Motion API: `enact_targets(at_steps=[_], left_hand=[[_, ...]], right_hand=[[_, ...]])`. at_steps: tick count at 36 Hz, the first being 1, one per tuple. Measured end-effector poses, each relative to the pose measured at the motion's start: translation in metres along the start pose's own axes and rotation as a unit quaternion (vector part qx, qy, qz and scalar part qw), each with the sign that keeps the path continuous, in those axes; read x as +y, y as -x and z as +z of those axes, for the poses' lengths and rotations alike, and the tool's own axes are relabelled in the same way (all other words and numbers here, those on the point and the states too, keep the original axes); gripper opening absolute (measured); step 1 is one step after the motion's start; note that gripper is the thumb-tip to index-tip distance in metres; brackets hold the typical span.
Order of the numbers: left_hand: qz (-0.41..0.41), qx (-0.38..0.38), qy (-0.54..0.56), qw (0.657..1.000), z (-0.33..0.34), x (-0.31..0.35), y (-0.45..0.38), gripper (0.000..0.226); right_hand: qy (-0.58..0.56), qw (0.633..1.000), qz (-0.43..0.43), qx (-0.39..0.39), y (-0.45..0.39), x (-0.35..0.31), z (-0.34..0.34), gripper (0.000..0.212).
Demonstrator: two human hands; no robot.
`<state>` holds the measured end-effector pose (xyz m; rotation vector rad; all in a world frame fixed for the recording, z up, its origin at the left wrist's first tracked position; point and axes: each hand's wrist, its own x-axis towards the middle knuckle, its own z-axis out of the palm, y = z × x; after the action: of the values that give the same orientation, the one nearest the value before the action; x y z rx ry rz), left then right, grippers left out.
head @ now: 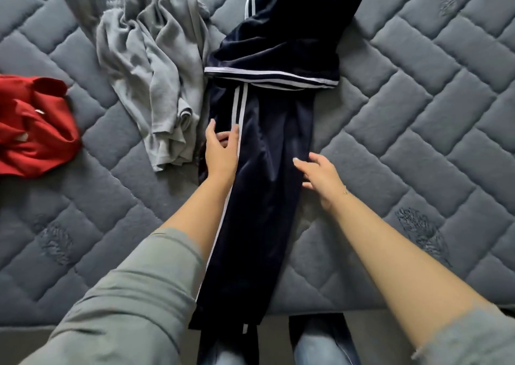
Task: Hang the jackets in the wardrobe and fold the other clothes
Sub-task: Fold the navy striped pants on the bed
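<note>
Two hands lie flat, fingers apart, gripping nothing: left hand [220, 150] on the striped seam, right hand [320, 175] at the opposite edge, apparently smoothing the navy trousers [262, 169] stretched from six toward twelve o'clock on the mattress [418, 114], presumably before folding.

There is only one view, from a wide-angle camera on the person's head, looking forward and steeply down onto the quilted grey mattress [418, 91] from close above. Both forearms reach in from the bottom edge, and the person's own legs show just beneath the mattress edge.
</note>
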<state>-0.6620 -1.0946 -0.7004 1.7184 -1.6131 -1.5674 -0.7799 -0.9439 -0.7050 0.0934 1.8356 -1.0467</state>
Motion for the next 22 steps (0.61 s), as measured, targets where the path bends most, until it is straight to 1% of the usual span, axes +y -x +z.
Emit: enact_targets(at_steps=[1, 2, 3, 4, 7, 9, 10, 12, 13, 15, 16, 17, 18, 20, 21, 22], left_hand=[[0.007, 0.002, 0.023, 1.0, 0.005, -0.002, -0.001, 0.062], [0.013, -0.004, 0.019, 1.0, 0.01, -0.005, -0.001, 0.058], [0.02, -0.014, 0.001, 1.0, 0.013, -0.011, 0.001, 0.053], [0.027, -0.025, -0.029, 0.999, 0.016, -0.017, 0.003, 0.047], [0.041, -0.046, -0.093, 0.994, 0.02, -0.036, 0.015, 0.031], [0.037, -0.066, -0.119, 0.99, 0.018, -0.044, 0.025, 0.028], [0.028, -0.09, -0.129, 0.987, 0.016, -0.046, 0.03, 0.027], [-0.008, -0.175, -0.143, 0.974, 0.012, -0.049, 0.044, 0.022], [-0.023, -0.224, -0.163, 0.96, 0.01, -0.05, 0.053, 0.022], [-0.054, -0.308, -0.237, 0.92, 0.009, -0.051, 0.073, 0.026], [-0.063, -0.326, -0.274, 0.903, 0.01, -0.05, 0.083, 0.026], [-0.055, -0.312, -0.305, 0.898, 0.012, -0.048, 0.091, 0.025], [-0.033, -0.268, -0.327, 0.906, 0.016, -0.045, 0.097, 0.025], [0.013, -0.143, -0.321, 0.936, 0.026, -0.027, 0.103, 0.022], [0.041, -0.087, -0.298, 0.95, 0.032, -0.015, 0.101, 0.022], [0.077, -0.05, -0.274, 0.957, 0.041, -0.001, 0.096, 0.022]], right_hand=[[0.002, 1.0, 0.0, 0.001, -0.006, -0.004, 0.003, 0.057], [0.007, 1.0, -0.012, 0.003, -0.011, -0.007, 0.006, 0.045], [0.018, 0.999, -0.032, 0.011, -0.015, -0.009, 0.01, 0.031], [0.035, 0.998, -0.054, 0.026, -0.018, -0.01, 0.014, 0.024], [0.102, 0.989, -0.091, 0.06, -0.018, 0.001, 0.014, 0.039], [0.144, 0.982, -0.101, 0.068, -0.006, 0.019, 0.004, 0.051], [0.164, 0.98, -0.093, 0.064, 0.002, 0.031, -0.004, 0.054], [0.208, 0.975, -0.053, 0.05, 0.019, 0.057, -0.025, 0.055], [0.233, 0.971, -0.024, 0.039, 0.027, 0.069, -0.038, 0.054], [0.26, 0.964, 0.047, 0.004, 0.042, 0.086, -0.065, 0.053], [0.253, 0.965, 0.072, -0.013, 0.047, 0.092, -0.077, 0.051], [0.243, 0.966, 0.085, -0.027, 0.051, 0.093, -0.089, 0.047], [0.228, 0.97, 0.079, -0.034, 0.053, 0.091, -0.1, 0.039], [0.168, 0.984, 0.061, -0.016, 0.047, 0.079, -0.117, 0.012], [0.138, 0.989, 0.051, -0.004, 0.04, 0.069, -0.123, 0.012], [0.113, 0.993, 0.039, 0.001, 0.033, 0.056, -0.127, 0.019]])
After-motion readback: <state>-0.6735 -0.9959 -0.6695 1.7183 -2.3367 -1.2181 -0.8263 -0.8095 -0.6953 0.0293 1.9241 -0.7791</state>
